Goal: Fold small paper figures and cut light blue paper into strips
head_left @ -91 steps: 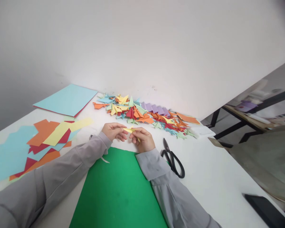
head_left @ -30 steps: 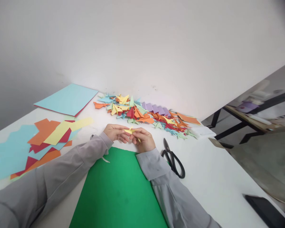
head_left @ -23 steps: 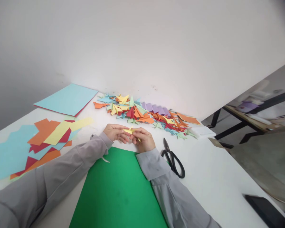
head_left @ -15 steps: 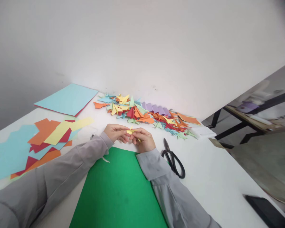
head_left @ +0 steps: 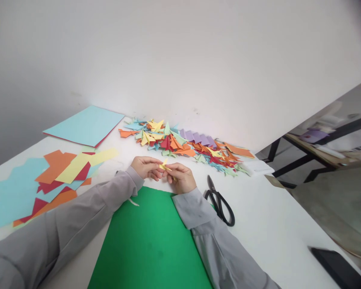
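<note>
My left hand (head_left: pixel 146 167) and my right hand (head_left: pixel 180 177) meet just beyond the far edge of a green sheet (head_left: pixel 150 241). Between their fingertips they pinch a small folded yellow paper piece (head_left: pixel 163 165), one point of it sticking up. Both wrists rest near the white table (head_left: pixel 273 224). Much of the yellow piece is hidden by my fingers.
Black scissors (head_left: pixel 219 200) lie right of my right hand. A heap of folded coloured paper shapes (head_left: pixel 183 146) runs along the wall. Cut paper scraps (head_left: pixel 51 178) lie at the left, a light blue sheet (head_left: pixel 86 126) behind them. A dark flat object (head_left: pixel 333 267) sits at the near right.
The hands stay in place; the fingers have turned the yellow piece so that one tip now points upward.
</note>
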Demonstrator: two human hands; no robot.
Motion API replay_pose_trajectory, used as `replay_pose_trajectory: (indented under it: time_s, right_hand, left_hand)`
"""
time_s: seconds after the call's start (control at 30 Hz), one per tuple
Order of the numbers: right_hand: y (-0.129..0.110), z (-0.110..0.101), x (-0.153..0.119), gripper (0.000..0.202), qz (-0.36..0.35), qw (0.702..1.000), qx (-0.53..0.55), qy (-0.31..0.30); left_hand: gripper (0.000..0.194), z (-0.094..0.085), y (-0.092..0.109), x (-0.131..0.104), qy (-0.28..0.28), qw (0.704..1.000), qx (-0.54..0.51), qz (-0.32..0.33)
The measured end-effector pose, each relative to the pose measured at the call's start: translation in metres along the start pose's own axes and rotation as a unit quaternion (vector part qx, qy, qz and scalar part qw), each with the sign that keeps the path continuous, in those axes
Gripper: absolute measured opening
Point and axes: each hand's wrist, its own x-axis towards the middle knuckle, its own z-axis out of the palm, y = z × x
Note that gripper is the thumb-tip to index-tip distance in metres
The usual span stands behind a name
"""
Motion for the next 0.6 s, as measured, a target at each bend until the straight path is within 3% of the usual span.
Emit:
replay_pose_trajectory:
  time_s: [0.2, 0.4, 0.6]
  right_hand:
    - [0.005, 0.001, 0.0, 0.008, -0.027, 0.999, -0.005, 0.016]
    - [0.006, 0.003, -0.001, 0.008, -0.039, 0.999, -0.026, -0.011]
    - [0.007, 0.001, -0.002, 0.007, -0.047, 0.998, -0.036, -0.028]
  left_hand:
    - [0.027, 0.001, -0.006, 0.004, -0.005, 1.0, 0.024, 0.017]
    - [0.036, -0.007, -0.019, 0.013, -0.011, 0.996, 0.076, 0.055]
    - [0.041, -0.008, -0.018, 0.014, -0.023, 0.995, 0.072, 0.062]
